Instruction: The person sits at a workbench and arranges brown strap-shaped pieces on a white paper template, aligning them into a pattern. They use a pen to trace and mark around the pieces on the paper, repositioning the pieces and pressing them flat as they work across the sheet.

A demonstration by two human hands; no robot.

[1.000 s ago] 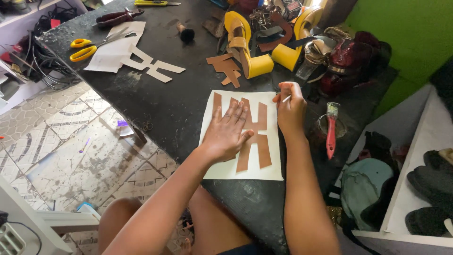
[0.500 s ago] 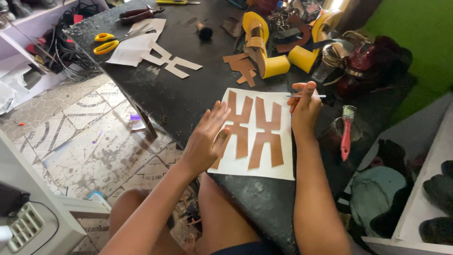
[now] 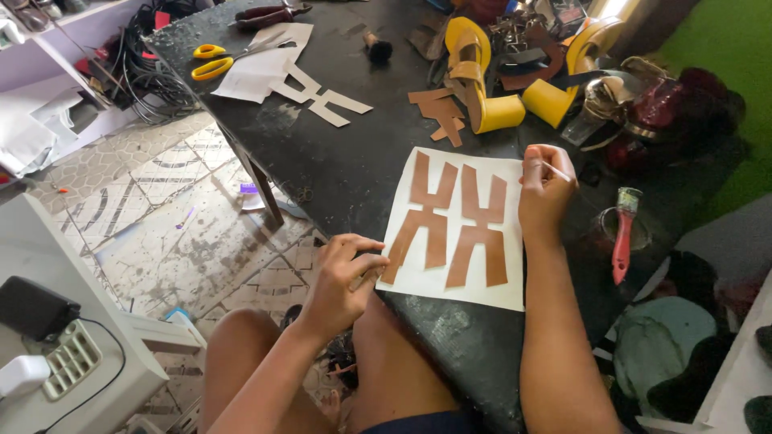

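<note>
At the near edge of the dark table (image 3: 338, 173) lies a white sheet (image 3: 418, 277) bearing brown leather cut-outs (image 3: 454, 221). The left hand (image 3: 344, 281) curls loosely at the sheet's near left corner, fingertips touching its edge. The right hand (image 3: 545, 191), at the far right corner, is closed around a thin white stick (image 3: 556, 170). A red-handled brush (image 3: 622, 233) lies just right.

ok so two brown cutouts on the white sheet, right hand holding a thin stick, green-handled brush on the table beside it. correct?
Only the brush is wrong: the head view shows its handle red, not green. The brown cutouts, white sheet and right hand with the thin stick hold.
</note>
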